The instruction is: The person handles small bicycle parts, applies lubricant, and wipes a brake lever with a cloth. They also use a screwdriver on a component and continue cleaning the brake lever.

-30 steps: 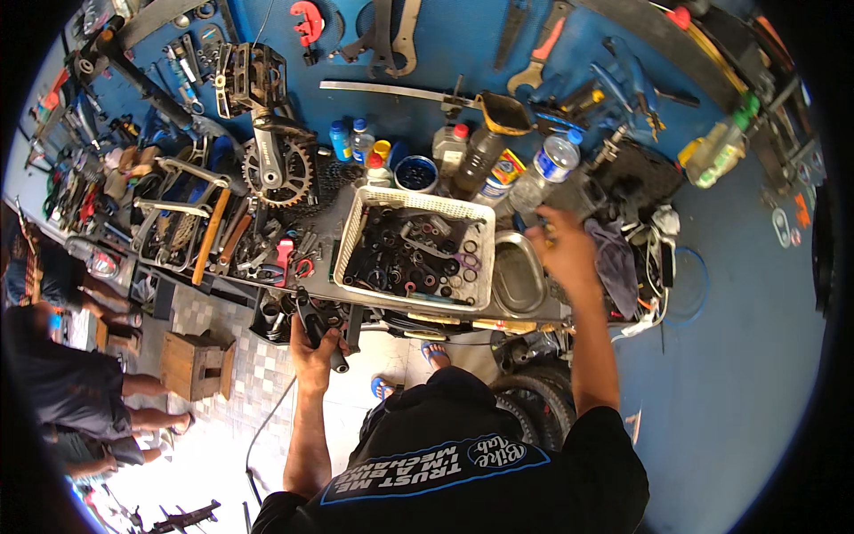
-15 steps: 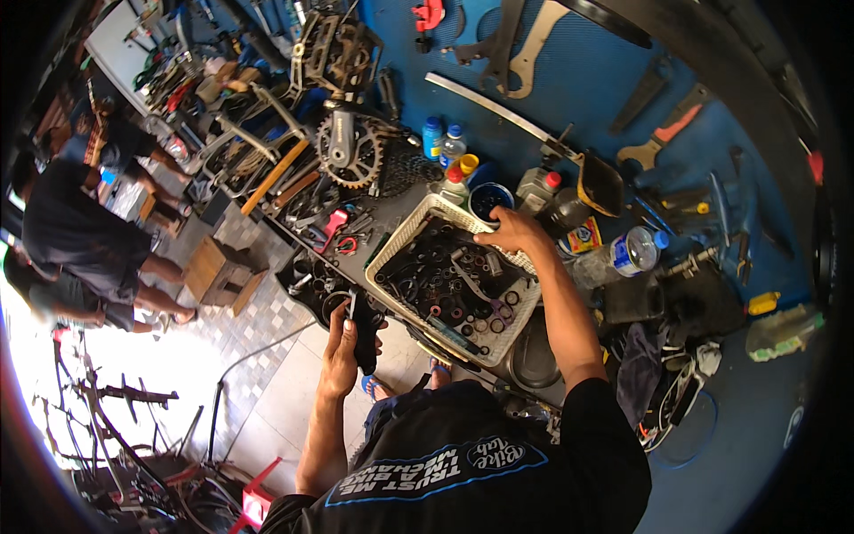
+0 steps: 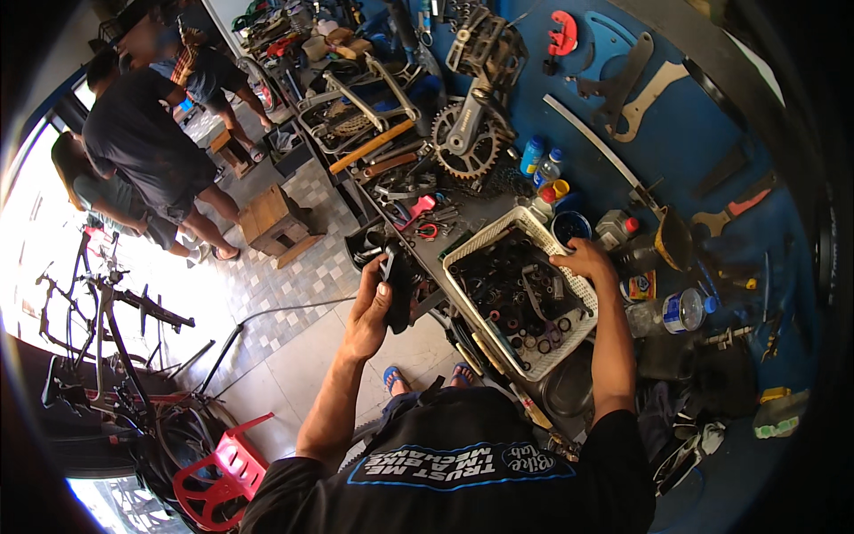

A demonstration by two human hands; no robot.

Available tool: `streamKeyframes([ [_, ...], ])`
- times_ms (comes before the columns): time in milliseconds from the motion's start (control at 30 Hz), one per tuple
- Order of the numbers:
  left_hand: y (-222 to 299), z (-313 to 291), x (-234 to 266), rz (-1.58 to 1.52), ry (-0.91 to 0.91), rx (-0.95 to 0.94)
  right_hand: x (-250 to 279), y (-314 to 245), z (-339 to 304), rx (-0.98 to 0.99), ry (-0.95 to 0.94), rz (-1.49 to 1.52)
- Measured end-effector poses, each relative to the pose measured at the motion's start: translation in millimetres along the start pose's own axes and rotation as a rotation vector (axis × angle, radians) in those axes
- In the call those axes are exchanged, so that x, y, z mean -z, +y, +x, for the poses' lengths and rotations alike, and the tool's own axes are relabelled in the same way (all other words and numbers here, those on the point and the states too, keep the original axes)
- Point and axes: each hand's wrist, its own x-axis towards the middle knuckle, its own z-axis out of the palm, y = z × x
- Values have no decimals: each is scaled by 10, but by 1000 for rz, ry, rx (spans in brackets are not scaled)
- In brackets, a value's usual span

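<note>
A white plastic basket (image 3: 541,363) filled with small bike parts, rings and dark fittings sits on the cluttered bench before me. My right hand (image 3: 589,265) curls its fingers over the basket's right rim. Left of the basket, my left hand (image 3: 369,311) is raised and closed around a black object (image 3: 405,289) with a pale metal-looking edge; its kind cannot be made out. Behind that hand is a black tray (image 3: 363,242) of parts. Next to my right hand stands a dark blue cup (image 3: 570,228).
Behind the basket are bottles (image 3: 532,156), a crankset (image 3: 463,133) and pink-handled tool (image 3: 418,212). Wrenches (image 3: 648,102) hang on the blue wall. At left are a wooden stool (image 3: 274,221), several people (image 3: 147,133), bike frames (image 3: 107,294) and a red chair (image 3: 222,472).
The view has swung left, so the bench sits farther right and the red chair shows more fully. My right hand remains at the basket's rim; my left still holds the black object.
</note>
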Motion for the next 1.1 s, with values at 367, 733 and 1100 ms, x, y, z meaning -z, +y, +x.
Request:
streamKeyframes([
  [367, 381, -22, 132, -76, -82, -135, -15, 9, -17, -72, 81, 74],
  [733, 419, -77, 169, -124, 67, -132, -602, -2056, -2041, 1046, 154, 272],
  [1100, 401, -146, 337, -29, 5, -245, -897, -2413, -2008, 1102, 267, 75],
])
